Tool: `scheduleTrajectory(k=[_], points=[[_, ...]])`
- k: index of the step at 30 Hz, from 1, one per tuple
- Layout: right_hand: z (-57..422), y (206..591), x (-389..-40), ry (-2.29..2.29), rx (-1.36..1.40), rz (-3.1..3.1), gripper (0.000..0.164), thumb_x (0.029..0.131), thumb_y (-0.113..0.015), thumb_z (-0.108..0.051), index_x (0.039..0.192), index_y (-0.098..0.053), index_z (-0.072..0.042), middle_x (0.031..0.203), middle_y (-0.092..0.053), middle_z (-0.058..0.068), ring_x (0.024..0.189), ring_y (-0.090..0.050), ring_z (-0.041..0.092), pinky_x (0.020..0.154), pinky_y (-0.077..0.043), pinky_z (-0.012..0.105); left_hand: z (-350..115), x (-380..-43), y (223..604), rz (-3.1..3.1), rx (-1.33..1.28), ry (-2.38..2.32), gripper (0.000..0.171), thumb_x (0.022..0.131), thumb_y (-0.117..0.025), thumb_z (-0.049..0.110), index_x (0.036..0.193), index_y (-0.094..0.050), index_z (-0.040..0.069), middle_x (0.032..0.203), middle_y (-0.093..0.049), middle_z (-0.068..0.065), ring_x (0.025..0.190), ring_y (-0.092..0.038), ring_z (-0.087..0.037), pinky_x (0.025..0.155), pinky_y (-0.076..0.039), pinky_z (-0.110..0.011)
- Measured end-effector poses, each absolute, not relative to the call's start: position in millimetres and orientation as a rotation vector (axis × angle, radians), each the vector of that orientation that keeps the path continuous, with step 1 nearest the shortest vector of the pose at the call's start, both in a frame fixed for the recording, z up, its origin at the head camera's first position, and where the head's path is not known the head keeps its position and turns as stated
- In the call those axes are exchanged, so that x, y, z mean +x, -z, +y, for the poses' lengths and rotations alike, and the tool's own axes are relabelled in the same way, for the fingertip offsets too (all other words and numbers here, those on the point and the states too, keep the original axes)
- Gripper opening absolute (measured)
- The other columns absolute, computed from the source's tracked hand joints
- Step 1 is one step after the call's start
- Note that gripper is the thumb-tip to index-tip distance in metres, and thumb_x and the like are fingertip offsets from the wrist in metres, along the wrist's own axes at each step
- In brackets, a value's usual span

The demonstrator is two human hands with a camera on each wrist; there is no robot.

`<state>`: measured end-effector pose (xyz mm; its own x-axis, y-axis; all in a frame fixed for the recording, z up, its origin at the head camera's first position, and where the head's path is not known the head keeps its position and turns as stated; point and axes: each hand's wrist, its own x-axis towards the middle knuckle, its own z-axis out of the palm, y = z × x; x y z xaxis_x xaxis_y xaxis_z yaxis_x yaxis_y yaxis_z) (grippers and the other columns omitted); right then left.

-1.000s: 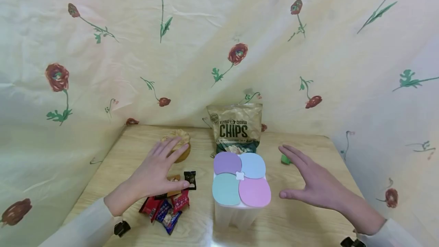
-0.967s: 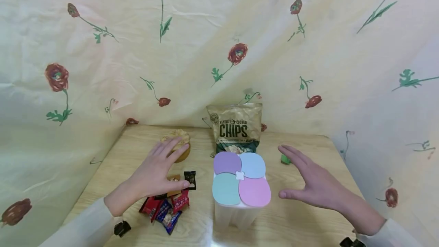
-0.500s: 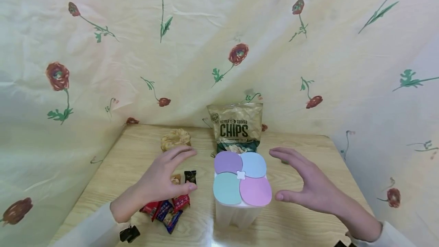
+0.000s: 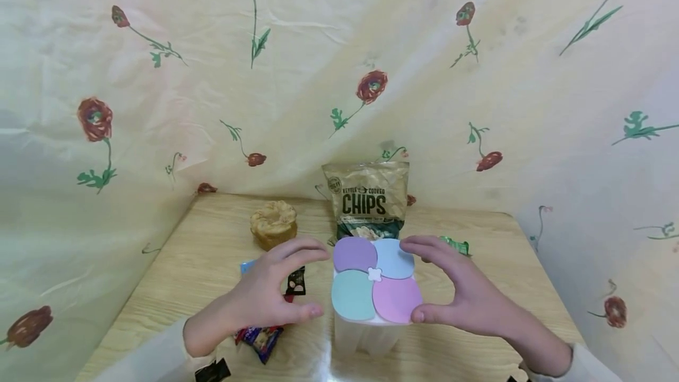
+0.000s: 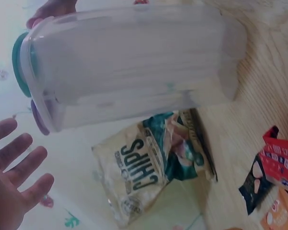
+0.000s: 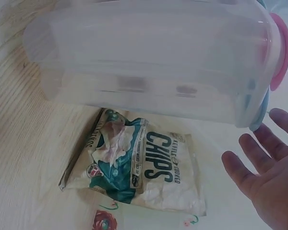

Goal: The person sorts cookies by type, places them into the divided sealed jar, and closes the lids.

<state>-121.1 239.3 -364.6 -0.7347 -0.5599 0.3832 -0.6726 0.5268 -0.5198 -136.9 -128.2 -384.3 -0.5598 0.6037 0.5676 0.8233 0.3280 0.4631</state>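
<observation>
The translucent four-compartment food container [image 4: 366, 338] stands upright on the wood-grain table [image 4: 180, 264], between the two hands. Its lid [image 4: 374, 274] carries four petal-shaped flaps: purple and teal towards the left hand [image 4: 262, 293], light blue and pink towards the right hand [image 4: 467, 293].

The left hand is released, its fingers and thumb spread; the left wrist view shows a gap between the fingertips and the lid. The right hand is also released, thumb and fingers parted around the lid's edge. From the head, its fingertips overlap the light blue flap and its thumb the pink one; the right wrist view has a fingertip right by the light blue rim, but whether it touches cannot be told.

Beyond both hands, behind the container, is the Kettle Cooked Chips bag [image 4: 366, 199], its green lower part with food pictures clear only from the wrists. The ring-shaped pastry [image 4: 274, 224] lies past the left fingers, the green wrapped packet [image 4: 456, 245] past the right fingers. Around the left hand, the head view shows the black packet [image 4: 297, 283] and the dark blue packet [image 4: 263, 342]; the left wrist view reveals the red packet [image 5: 281, 160] and the orange packet [image 5: 280, 211], which the left hand largely hides from the head camera.
</observation>
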Motion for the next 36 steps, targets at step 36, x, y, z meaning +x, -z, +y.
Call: scheduleTrajectory(k=[36], points=[[237, 366, -122, -0.914, 1.019, -2.625, 0.089, 0.063, -0.096, -0.048, 0.143, -0.061, -0.026, 0.147, -0.056, -0.008, 0.131, -0.056, 0.014, 0.097, -0.054, 0.041, -102, -130, 378, -2.262, -1.408, 1.101, 0.041, 0.081, -0.089, 0.036, 0.117, -0.074, 0.023, 0.127, -0.061, 0.007, 0.121, -0.053, -0.012, 0.098, -0.052, -0.033]])
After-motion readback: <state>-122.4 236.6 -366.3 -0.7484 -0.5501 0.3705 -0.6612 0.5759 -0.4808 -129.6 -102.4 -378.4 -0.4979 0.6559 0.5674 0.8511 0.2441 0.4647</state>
